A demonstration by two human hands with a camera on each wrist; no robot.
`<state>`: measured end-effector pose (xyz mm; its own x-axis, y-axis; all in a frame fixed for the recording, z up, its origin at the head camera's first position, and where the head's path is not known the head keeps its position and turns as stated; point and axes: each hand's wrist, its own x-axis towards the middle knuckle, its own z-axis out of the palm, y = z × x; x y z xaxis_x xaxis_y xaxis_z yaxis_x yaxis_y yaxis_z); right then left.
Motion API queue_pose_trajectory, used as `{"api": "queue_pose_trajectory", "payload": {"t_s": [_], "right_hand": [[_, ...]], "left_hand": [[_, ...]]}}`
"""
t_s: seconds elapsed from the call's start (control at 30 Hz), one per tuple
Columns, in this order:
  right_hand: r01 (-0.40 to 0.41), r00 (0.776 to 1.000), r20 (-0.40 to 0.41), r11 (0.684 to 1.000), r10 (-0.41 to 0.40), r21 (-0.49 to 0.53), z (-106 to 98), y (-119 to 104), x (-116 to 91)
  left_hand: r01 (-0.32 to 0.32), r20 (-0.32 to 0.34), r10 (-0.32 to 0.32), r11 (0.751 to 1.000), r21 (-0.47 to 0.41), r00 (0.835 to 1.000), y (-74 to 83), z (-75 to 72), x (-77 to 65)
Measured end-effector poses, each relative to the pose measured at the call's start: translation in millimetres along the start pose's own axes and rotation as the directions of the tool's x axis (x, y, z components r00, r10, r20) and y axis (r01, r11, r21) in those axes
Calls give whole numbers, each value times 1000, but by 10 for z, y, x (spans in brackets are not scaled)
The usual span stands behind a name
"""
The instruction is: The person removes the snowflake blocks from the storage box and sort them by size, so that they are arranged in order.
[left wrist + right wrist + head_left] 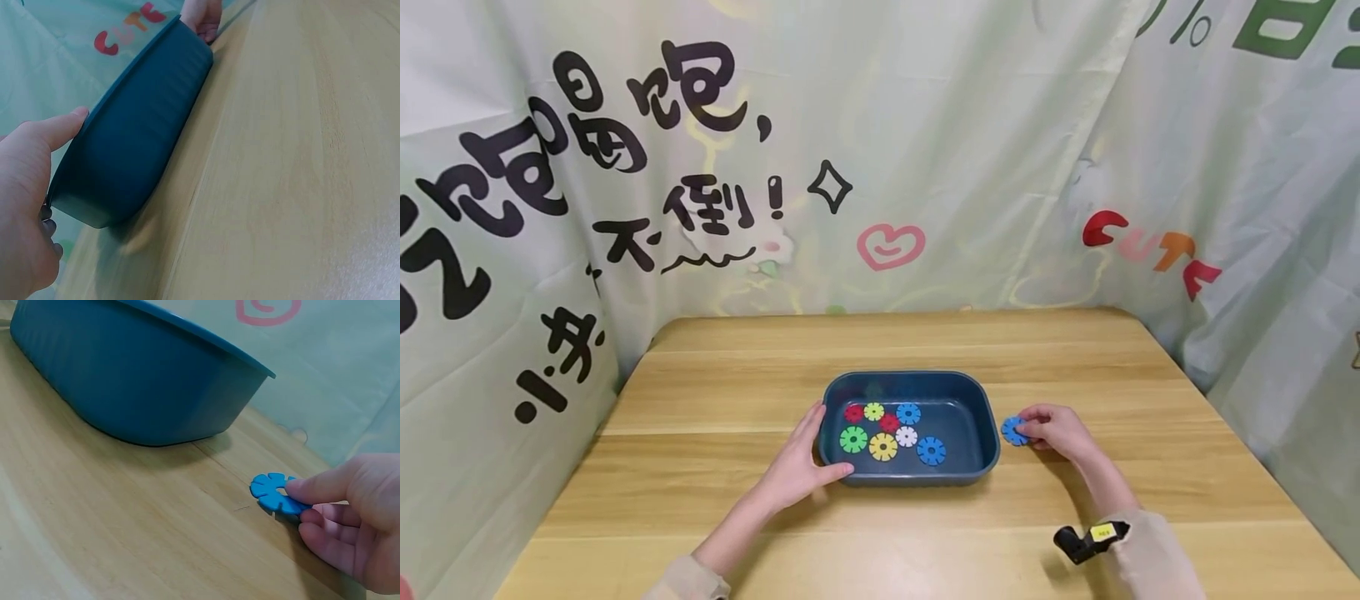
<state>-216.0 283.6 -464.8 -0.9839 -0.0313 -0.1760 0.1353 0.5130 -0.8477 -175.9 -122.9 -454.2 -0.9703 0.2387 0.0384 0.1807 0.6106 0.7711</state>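
A dark blue rectangular basin (910, 480) stands on the wooden table. My left hand (797, 467) grips its left end, thumb (65, 127) on the near rim and fingers round the side. To the right of the basin, my right hand (1060, 432) pinches a blue notched snowflake disc (267, 490) between thumb and fingers, held close over the tabletop. Inside the basin, several snowflake discs lie flat, among them a green disc (853, 439), a yellow disc (883, 447), a white disc (907, 437) and a blue disc (932, 451), mostly towards the left and middle.
The light wooden table (737, 367) reaches back to a printed curtain (970, 167), which hangs behind and at both sides. A black wrist camera mount (1078, 544) with a yellow label sits at the right sleeve.
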Motion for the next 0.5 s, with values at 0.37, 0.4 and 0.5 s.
{"api": "queue_pose_trajectory", "payload": {"t_s": [0.37, 0.4, 0.5], "right_hand": [[-10, 997, -74, 996, 3, -93, 92, -44, 20], [-9, 997, -77, 996, 2, -90, 94, -44, 12], [-11, 996, -91, 996, 3, -89, 93, -46, -11]], "left_hand": [[-6, -4, 6, 1000, 15, 1000, -3, -3, 1], [-4, -4, 4, 1000, 16, 1000, 0, -2, 0], [1, -3, -1, 1000, 12, 1000, 8, 0, -3]]}}
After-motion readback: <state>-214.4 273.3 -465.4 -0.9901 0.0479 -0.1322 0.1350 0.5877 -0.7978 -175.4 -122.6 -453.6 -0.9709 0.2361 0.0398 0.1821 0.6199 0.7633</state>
